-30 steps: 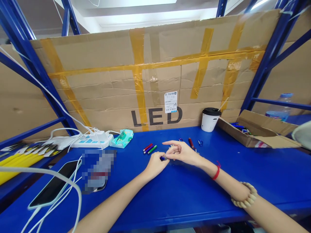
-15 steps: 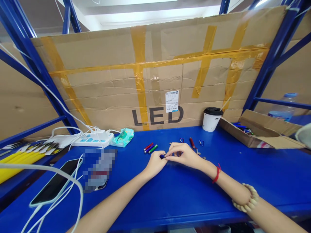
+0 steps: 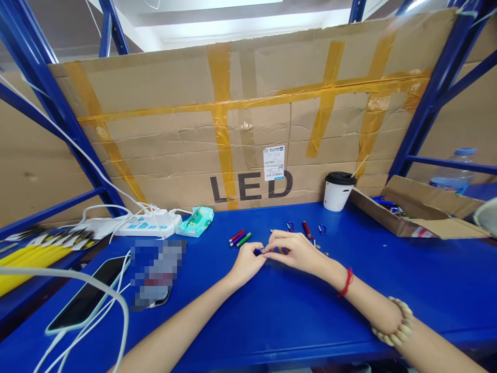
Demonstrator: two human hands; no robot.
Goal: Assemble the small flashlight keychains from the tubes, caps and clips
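My left hand (image 3: 247,261) is closed round a small blue metal tube (image 3: 258,252), the size of a mini flashlight body. At the tube's silvery right end, my right hand (image 3: 293,249) pinches with thumb and forefinger; any tiny part between those fingertips is hidden. Just beyond the left hand lie a red tube (image 3: 236,235), a purple tube (image 3: 235,241) and a green tube (image 3: 244,239), side by side. Behind the right hand are a longer red flashlight-like piece (image 3: 306,229), a blue carabiner (image 3: 290,226) and another carabiner (image 3: 322,229).
A lidded paper cup (image 3: 339,191) and an open cardboard box (image 3: 407,225) with small parts stand at back right. On the left are a phone (image 3: 89,295), white cables, a power strip (image 3: 149,225) and a wipes packet (image 3: 197,221). Cardboard (image 3: 174,150) walls the blue table's back.
Both hands stay at the blue tube with almost the same grip; the right fingers shift only slightly. The view moves a little.
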